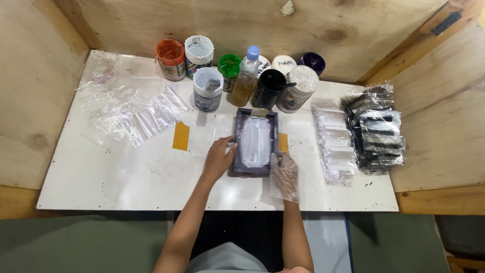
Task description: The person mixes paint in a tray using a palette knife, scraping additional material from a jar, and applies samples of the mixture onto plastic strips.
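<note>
**Two hands steady a dark frame on a white table**

Forearms reach up from six o'clock toward the middle of a white table (101,187). Between the hands, at the table's centre, lies a small dark rectangular frame (255,143) with a whitish coated panel inside. At its nine o'clock side, the bare left hand (218,159) rests with fingers bent, its fingertips touching the frame's edge in a loose hold. At about five o'clock of the frame, the right hand (284,174), in a clear plastic glove, grips the lower corner with fingers curled.

Two orange tape strips (181,136) flank the frame. At twelve o'clock stands a cluster of paint jars (208,89) and a clear bottle (246,77) with a blue cap. Empty clear bags (136,114) lie scattered toward ten o'clock. At three o'clock sit stacks of packets (356,134), white ones beside black ones. Plywood walls (40,91) enclose the table.
</note>
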